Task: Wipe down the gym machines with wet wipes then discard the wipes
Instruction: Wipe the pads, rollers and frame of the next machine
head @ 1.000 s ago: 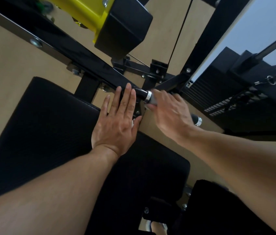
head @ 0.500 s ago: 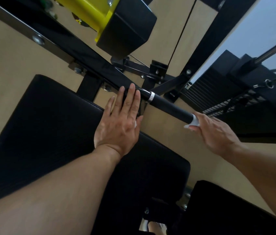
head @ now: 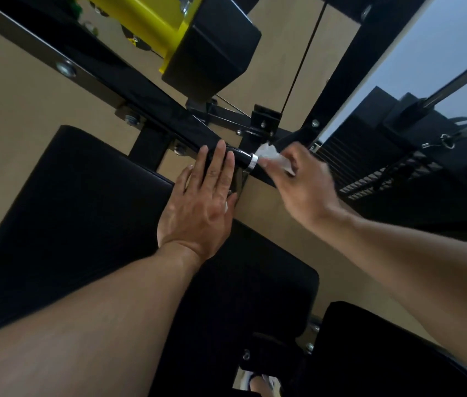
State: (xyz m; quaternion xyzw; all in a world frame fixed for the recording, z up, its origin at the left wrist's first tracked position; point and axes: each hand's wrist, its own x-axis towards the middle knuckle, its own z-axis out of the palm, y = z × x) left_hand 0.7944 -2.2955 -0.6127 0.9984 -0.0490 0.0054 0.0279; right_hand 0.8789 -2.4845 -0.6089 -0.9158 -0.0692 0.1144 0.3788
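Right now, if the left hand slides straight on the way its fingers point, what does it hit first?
The left hand lies flat, fingers pointing up and away. Its fingertips already overlap the black frame bar, so that bar is probably first; depth is unclear.

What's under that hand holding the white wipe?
The right hand presses a wet wipe around the black handle bar. The bar's outer part is hidden beneath the hand.

No legible text (labels blurred)
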